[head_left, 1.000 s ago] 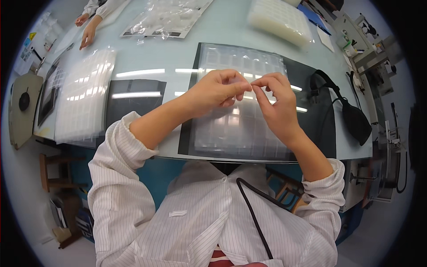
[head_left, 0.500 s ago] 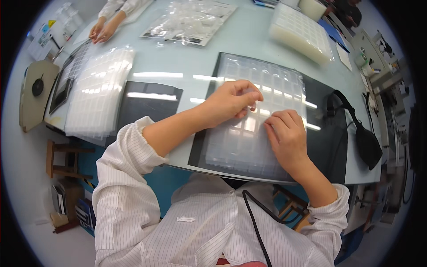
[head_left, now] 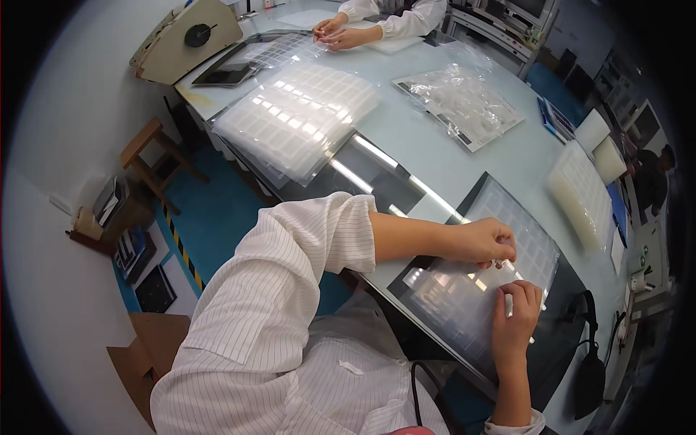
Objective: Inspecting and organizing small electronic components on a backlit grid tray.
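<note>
A clear plastic tray (head_left: 519,222) with a grid of shallow pockets lies on a dark mat on the table in front of me. Over its middle, my left hand (head_left: 484,241) is closed in a pinch, fingertips pointing down. A small clear bit shows at those fingertips, too small to name. Just nearer to me, at the tray's right side, my right hand (head_left: 516,312) rests with bent fingers and the thumb a little apart. Nothing shows in it. Light reflections hide much of what the pockets hold.
Stacked clear pocket trays (head_left: 301,109) stand at the left, and a whitish stack (head_left: 580,190) at the far right. Clear plastic bags (head_left: 471,101) lie on a printed sheet. Across the table are a co-worker's hands (head_left: 348,35). A black strapped pouch (head_left: 591,377) hangs at the right edge.
The whole view has swung left, so the tray and my hands appear farther right and lower. My left hand stays pinched over the tray, and my right hand remains beside it.
</note>
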Demonstrator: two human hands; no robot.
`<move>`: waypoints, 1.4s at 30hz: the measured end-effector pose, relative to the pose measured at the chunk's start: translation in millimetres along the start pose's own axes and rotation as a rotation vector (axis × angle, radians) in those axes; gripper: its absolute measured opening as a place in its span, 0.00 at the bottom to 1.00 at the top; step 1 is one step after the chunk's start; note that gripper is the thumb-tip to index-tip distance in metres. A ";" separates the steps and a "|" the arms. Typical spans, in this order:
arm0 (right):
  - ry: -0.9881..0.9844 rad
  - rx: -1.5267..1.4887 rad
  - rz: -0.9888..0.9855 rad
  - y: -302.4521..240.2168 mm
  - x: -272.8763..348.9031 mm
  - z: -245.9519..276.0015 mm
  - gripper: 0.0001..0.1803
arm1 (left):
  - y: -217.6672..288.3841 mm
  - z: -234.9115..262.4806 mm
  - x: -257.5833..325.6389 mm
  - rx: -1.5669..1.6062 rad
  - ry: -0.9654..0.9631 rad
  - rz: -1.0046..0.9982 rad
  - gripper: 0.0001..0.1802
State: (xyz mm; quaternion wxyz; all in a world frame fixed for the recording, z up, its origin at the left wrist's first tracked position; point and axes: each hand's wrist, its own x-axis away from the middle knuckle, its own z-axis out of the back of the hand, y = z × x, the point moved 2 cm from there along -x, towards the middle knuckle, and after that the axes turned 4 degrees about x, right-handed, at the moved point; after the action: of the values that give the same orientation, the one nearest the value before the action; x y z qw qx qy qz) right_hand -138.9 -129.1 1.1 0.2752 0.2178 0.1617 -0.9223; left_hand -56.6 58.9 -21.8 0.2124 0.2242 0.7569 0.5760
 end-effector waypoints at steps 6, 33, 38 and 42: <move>0.047 0.030 0.013 -0.2 -2.9 -4.5 0.06 | -1.5 -0.8 -8.3 -0.050 0.012 0.036 0.13; 0.045 -0.061 -0.119 22.5 17.8 13.7 0.06 | 14.8 -27.9 1.8 -0.091 0.003 0.140 0.14; 0.028 -0.010 -0.043 23.7 16.5 14.4 0.09 | 8.7 -35.1 3.4 -0.140 0.046 0.126 0.12; 0.015 -0.026 -0.060 25.0 16.0 14.3 0.09 | 9.1 -36.4 2.5 -0.166 0.040 0.113 0.12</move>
State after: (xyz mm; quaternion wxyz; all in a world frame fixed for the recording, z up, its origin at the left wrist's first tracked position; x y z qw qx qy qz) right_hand -141.0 -162.0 0.9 0.2490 0.2161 0.1823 -0.9263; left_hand -78.9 34.3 -4.2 0.1825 0.2367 0.6967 0.6522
